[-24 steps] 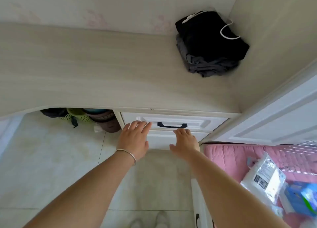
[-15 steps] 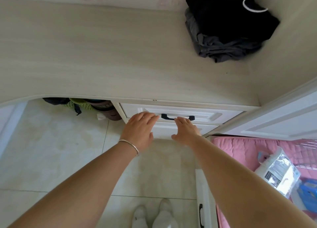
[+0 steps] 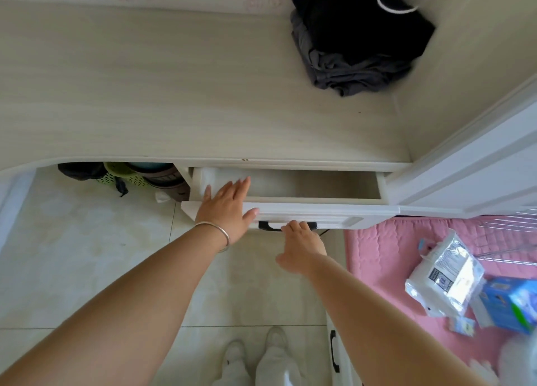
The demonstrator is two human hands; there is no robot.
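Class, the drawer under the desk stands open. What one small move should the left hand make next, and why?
Probably dip the left hand into the drawer toward the white item at its left end: its straight fingers hover above that spot, while the right hand grips the handle.

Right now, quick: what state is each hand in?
Left hand: open, fingers straight, reaching over the top edge of the drawer front.
Right hand: closed, fingers curled on the dark drawer handle.
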